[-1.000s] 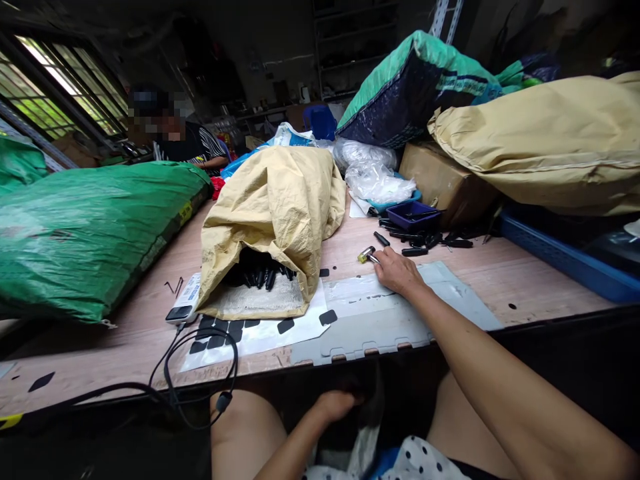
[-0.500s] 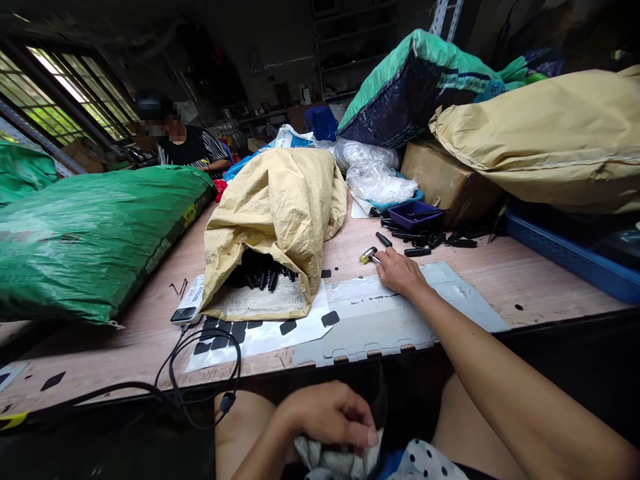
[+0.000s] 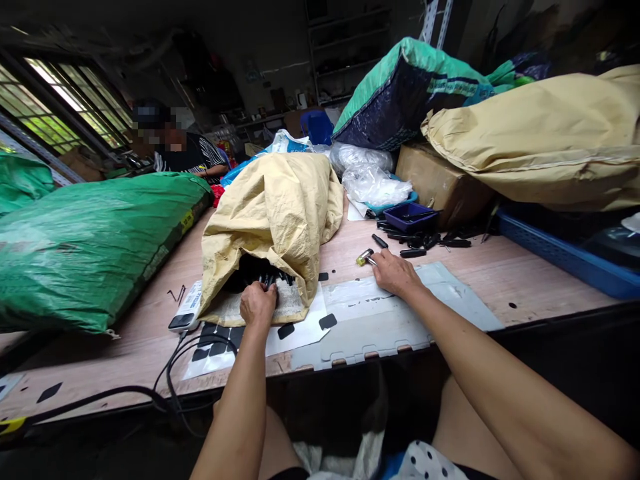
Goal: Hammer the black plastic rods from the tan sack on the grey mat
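My left hand (image 3: 257,303) reaches into the open mouth of the tan woven sack (image 3: 273,213), its fingers curled among the black stick-like parts (image 3: 270,275) piled inside. My right hand (image 3: 395,272) rests on the table beside a small yellow-and-silver tool (image 3: 364,257), its fingertips pinched at the tool's silver end. A grey flat sheet (image 3: 380,320) lies under my right wrist. White paper with black stickers (image 3: 225,337) lies in front of the sack.
A big green sack (image 3: 85,240) fills the left of the wooden table (image 3: 500,273). A purple tray (image 3: 410,215) with loose black parts, a cardboard box (image 3: 440,183) and more sacks crowd the right. A phone-like device (image 3: 186,310) with black cable lies near the edge. Another person (image 3: 185,150) sits far left.
My left hand has come up from my lap and reached forward into the sack's mouth. My right hand has stayed by the small tool.
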Action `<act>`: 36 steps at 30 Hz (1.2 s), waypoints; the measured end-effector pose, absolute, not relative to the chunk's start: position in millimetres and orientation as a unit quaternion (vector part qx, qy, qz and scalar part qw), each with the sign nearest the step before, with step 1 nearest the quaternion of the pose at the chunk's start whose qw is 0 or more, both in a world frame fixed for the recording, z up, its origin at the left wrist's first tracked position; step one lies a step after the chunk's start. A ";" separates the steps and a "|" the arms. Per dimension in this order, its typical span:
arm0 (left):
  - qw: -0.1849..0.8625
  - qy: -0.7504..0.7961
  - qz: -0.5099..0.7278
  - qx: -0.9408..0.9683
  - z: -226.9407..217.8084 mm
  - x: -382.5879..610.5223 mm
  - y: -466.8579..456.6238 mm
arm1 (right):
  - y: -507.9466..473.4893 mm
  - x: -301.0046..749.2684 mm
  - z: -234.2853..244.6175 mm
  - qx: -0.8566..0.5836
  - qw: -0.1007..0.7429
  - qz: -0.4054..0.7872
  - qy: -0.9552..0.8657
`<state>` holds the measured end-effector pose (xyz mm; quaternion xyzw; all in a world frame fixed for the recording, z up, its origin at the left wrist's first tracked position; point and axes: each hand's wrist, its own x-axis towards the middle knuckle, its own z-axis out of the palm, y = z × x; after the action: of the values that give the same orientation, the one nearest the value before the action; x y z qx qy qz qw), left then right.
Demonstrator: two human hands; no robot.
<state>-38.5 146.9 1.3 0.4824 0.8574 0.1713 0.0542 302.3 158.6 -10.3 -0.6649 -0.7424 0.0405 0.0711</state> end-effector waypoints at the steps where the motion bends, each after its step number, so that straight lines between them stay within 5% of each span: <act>1: 0.061 0.859 0.165 0.480 1.2 -40.2 144.5 | 158.7 302.4 -10.7 -0.665 0.072 0.039 -0.743; 5: 0.072 0.859 0.187 0.470 9.3 -44.9 120.0 | 159.5 302.7 -13.1 -0.664 0.077 0.035 -0.743; 9: 0.026 0.786 0.366 0.498 21.6 -21.1 78.2 | 160.4 303.2 -14.1 -0.663 0.079 0.038 -0.743; 12: 0.119 0.650 0.444 0.605 22.3 18.3 60.8 | 160.3 303.5 -13.5 -0.666 0.076 0.040 -0.741; 16: 0.235 0.559 0.390 0.693 4.0 67.1 77.8 | 159.0 303.4 -12.4 -0.667 0.075 0.042 -0.740; 36: 0.241 0.579 0.326 0.707 -33.8 86.9 117.2 | 150.9 307.4 3.8 -0.686 0.100 0.072 -0.718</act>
<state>86.9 117.2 -33.8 0.7074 0.5791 0.3261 0.2407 307.4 150.9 3.8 -0.6855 -0.7175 0.0720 0.0999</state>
